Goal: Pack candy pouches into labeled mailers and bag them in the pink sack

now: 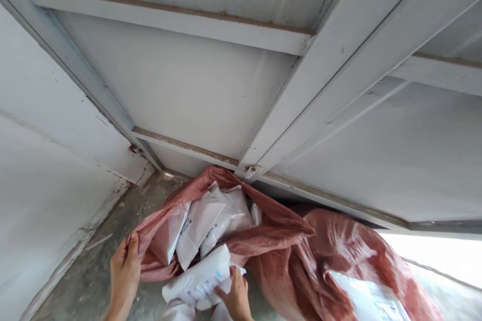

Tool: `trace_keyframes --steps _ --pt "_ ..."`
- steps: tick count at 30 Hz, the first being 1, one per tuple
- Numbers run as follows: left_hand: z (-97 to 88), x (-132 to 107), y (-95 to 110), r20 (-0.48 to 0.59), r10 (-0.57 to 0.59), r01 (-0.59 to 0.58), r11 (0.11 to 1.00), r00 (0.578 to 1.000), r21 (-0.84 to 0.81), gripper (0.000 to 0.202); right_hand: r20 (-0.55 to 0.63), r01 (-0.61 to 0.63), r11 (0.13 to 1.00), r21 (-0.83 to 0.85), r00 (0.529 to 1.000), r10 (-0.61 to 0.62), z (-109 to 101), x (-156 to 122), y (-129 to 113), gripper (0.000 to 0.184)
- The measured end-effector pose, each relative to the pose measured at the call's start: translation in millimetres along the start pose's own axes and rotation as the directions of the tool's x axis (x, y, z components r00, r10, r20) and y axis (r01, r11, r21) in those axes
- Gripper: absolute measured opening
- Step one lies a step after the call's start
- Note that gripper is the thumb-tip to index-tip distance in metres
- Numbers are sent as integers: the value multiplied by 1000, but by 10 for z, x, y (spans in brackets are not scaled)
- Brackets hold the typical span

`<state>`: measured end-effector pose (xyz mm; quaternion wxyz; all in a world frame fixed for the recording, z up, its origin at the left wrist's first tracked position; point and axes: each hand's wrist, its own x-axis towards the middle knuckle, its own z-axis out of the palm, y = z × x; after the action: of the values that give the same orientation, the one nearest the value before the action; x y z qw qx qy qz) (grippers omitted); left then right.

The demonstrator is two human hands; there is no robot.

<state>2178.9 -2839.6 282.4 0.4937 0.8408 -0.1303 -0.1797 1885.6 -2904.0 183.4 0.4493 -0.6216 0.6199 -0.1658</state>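
Note:
My left hand (127,266) grips the left edge of a reddish-brown woven sack (196,188), fingers wrapped round the fabric. The sack lies with its mouth spread, and several white plastic mailing packages (201,220) show inside. In front of the mouth, my right hand (235,293) holds the right end of a white plastic package (205,276) with blue and dark print on it. Below that package, more white shapes (179,311) show at the bottom edge; I cannot make out what they are.
A second reddish-brown sack (346,246) lies to the right, with a white package (371,296) showing in its opening. Behind the sacks stands a grey metal door (188,90) with a latch (251,171) low down. A white wall (48,170) rises at the left above a concrete floor (94,266).

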Motion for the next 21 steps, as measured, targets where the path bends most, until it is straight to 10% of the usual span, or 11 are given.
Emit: trace_keyframes --steps 4,12,17,21 --pt "8 143 112 15 57 -57 998 998 -10 49 163 35 997 66 986 -45 -119 20 -127 20" --pt "-120 376 363 177 68 -57 996 982 -68 46 173 -8 935 355 983 -58 -1368 456 -693 54" --pt "-32 573 595 145 31 4 973 989 -231 52 211 12 996 83 977 -30 -648 1091 -723 42" --pt "-5 769 786 126 13 29 945 992 -325 53 275 16 968 -249 960 55 -274 976 -359 27"
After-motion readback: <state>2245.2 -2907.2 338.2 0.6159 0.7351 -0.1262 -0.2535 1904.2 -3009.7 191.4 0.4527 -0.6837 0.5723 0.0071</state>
